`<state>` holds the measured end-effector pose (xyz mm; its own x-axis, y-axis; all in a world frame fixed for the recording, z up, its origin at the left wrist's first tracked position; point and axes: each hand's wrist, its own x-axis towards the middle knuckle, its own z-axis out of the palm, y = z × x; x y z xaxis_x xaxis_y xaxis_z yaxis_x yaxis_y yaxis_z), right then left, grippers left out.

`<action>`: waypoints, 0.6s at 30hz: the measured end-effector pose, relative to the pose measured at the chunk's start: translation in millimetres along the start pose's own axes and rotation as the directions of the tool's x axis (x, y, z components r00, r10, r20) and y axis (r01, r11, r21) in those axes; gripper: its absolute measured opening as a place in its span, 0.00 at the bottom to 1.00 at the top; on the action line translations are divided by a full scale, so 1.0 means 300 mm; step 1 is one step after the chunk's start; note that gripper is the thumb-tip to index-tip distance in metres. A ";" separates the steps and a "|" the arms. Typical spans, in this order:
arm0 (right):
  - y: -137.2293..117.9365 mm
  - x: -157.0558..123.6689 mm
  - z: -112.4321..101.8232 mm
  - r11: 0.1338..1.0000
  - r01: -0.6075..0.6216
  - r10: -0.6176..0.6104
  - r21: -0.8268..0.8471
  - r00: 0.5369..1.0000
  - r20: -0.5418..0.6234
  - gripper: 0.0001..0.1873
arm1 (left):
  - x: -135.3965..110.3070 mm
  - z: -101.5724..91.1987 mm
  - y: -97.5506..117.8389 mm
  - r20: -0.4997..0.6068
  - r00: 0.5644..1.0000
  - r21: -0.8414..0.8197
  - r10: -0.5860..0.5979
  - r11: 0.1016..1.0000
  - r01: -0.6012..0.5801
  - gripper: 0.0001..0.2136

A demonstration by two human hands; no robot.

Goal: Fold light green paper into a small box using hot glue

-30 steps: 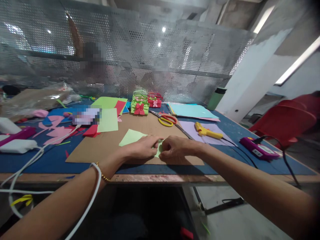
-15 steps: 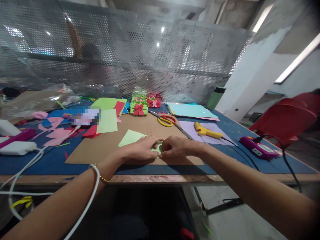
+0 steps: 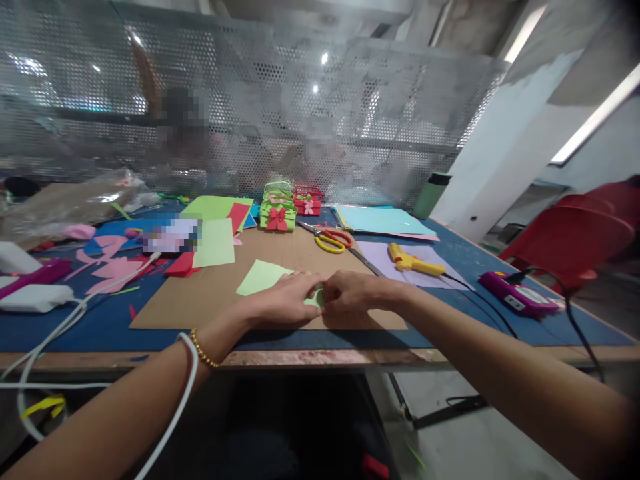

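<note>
A light green sheet of paper [image 3: 263,275] lies on brown cardboard in front of me, its right part covered by both hands. My left hand [image 3: 287,298] rests over it, thumb and fingers closed on the paper. Against those fingertips, my right hand [image 3: 350,292] is curled with its fingers pinched at the paper's right end. A small bit of green shows between the two hands; the exact fold there is hidden. Beyond the hands lie scissors [image 3: 331,241] with one yellow and one red handle.
The cardboard [image 3: 185,303] covers the middle of the blue table. A yellow glue gun [image 3: 413,262] sits on lilac paper at right, its cord running to a purple power strip [image 3: 517,293]. Small green and red paper baskets [image 3: 279,217] stand behind. A white cable [image 3: 173,427] crosses my left forearm.
Both hands stay on the green paper with only slight finger shifts. The right fingers have drawn in a little closer to the left. Nothing else has moved noticeably.
</note>
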<state>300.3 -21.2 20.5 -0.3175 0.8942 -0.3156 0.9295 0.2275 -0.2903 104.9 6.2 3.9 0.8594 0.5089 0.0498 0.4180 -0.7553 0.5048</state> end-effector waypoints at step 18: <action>-0.018 -0.015 -0.026 0.995 -0.086 0.085 0.049 0.996 0.029 0.11 | -0.003 0.002 0.020 -0.019 0.999 0.006 -0.047 0.999 0.047 0.23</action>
<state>298.2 -23.5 30.4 -0.2426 0.8989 -0.3649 0.9432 0.1304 -0.3056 106.8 1.0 6.2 0.8333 0.5511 0.0423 0.4594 -0.7332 0.5013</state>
